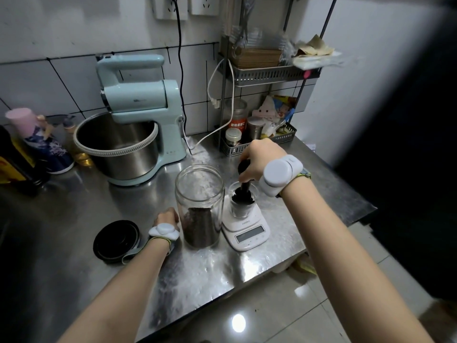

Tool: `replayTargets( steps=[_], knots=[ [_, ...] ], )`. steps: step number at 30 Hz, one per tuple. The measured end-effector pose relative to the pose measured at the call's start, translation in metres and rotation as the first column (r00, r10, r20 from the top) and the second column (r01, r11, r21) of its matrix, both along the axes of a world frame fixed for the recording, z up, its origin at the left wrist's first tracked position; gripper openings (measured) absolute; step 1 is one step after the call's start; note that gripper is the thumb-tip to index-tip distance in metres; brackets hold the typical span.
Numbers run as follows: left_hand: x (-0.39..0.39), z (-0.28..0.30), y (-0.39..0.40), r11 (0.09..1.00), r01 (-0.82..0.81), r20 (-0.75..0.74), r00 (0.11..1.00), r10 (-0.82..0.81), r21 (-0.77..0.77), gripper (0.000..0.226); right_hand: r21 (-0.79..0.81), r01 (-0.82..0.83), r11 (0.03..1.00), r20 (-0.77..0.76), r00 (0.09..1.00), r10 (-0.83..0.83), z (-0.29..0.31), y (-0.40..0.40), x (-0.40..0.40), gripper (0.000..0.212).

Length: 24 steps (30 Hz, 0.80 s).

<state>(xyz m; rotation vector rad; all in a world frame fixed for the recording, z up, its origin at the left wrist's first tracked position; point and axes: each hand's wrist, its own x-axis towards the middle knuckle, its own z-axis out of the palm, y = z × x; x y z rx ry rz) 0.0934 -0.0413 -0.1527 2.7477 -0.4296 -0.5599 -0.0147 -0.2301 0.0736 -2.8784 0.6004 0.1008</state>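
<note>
Now | right hand (259, 157) grips scoop (244, 193) | left hand (165, 216): grip unclear | scale (249, 225) logo blurred

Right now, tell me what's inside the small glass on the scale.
A black scoop, gripped by the right hand, dips into the small glass, dark beans heaped on it. The scoop covers the glass's bottom, so anything already lying there cannot be seen.

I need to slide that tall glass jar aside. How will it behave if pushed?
The glass jar is tall and narrow, so a push near its rim would probably tip it. Beans fill only its lower part, likely steadying it. The steel counter looks smooth, so it should slide.
</note>
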Motion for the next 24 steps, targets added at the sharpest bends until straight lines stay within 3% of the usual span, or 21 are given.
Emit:
replayTargets(
  steps=[6,9,19,24],
  knots=[
    [-0.001,0.006,-0.004,0.992,-0.107,-0.057,0.993,0.103,-0.065,0.013,0.032,-0.015,0.999,-0.003,1.0,0.015,0.001,-0.001,0.0,0.028],
    [-0.004,0.012,-0.01,0.98,-0.153,-0.076,0.987,0.144,-0.13,0.022,0.036,-0.014,0.999,0.002,1.0,0.014,0.001,-0.002,-0.001,0.025],
    [-0.01,0.037,-0.015,0.963,-0.235,-0.091,0.97,0.224,-0.13,0.037,0.057,0.003,0.998,0.025,1.0,-0.005,0.007,-0.006,-0.006,0.025],
    [-0.004,0.051,-0.011,0.945,-0.276,-0.136,0.958,0.254,-0.178,0.031,0.061,0.016,0.998,0.057,0.998,-0.02,0.012,-0.006,-0.01,0.023]
  ],
)
